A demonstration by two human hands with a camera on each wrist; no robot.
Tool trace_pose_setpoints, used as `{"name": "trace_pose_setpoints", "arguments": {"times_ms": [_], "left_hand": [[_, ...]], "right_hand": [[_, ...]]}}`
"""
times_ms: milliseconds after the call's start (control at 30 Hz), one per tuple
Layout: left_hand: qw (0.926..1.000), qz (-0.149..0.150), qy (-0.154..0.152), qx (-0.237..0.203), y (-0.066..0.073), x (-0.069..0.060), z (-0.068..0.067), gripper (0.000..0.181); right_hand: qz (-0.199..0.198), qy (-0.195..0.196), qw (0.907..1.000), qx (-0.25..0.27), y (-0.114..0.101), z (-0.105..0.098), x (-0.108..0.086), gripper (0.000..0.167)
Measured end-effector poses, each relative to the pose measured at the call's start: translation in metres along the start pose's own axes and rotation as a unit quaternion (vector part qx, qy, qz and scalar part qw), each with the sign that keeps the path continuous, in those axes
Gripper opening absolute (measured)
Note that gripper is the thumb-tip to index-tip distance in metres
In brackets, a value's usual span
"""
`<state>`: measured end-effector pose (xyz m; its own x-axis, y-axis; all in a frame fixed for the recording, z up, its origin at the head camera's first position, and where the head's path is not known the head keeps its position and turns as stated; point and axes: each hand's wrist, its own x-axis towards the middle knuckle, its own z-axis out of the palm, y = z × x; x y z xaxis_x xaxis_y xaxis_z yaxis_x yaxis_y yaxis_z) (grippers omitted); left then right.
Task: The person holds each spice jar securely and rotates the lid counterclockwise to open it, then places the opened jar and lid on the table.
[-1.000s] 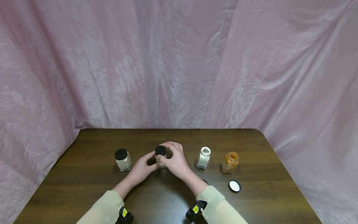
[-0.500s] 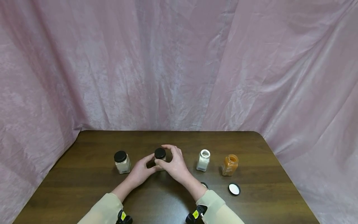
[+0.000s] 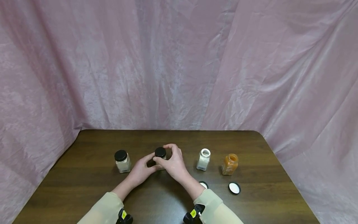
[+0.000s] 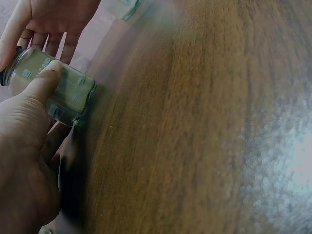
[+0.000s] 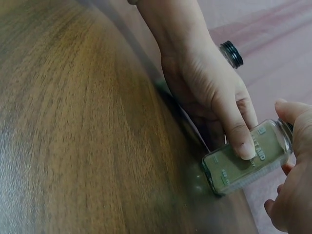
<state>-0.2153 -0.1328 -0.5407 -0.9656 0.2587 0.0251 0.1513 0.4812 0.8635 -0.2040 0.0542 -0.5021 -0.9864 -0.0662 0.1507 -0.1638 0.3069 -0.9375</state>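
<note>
A glass jar with pale contents (image 4: 73, 92) and a black lid (image 3: 160, 151) stands upright near the table's middle. My left hand (image 3: 139, 171) grips its body from the left, the thumb lying across the near face in both wrist views. From the right, my right hand (image 3: 175, 164) curls round the lid, thumb in front and fingers behind. In the right wrist view, that hand (image 5: 298, 168) is at the lid end of the jar (image 5: 243, 163), and part of the lid is hidden.
Another black-lidded jar (image 3: 123, 162) stands left on the table (image 3: 92, 186). To the right are an open pale jar (image 3: 203, 160) and an open orange jar (image 3: 229, 165). Upturned lids (image 3: 234, 188) lie nearer, one partly behind the right wrist. A pink curtain (image 3: 179, 68) hangs behind.
My right hand's thumb and fingers have shifted round the lid, the thumb reaching farther left. The left hand keeps its grip, and the jar has stayed in place.
</note>
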Motion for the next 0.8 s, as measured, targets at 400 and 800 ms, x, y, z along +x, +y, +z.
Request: {"name": "trace_pose_setpoints", "arguments": {"times_ms": [400,800], "left_hand": [[0.9999,-0.002,-0.004,-0.010,0.0035,0.0004,0.0014,0.072],[1.0000,0.002,0.001,-0.006,0.0042,-0.0004,0.0014,0.072]], "right_hand": [[-0.032,0.016,0.9994,0.003,-0.0018,-0.0011,0.0001,0.051],[-0.072,0.001,0.9973,-0.008,-0.0001,-0.0062,-0.0010,0.041]]}}
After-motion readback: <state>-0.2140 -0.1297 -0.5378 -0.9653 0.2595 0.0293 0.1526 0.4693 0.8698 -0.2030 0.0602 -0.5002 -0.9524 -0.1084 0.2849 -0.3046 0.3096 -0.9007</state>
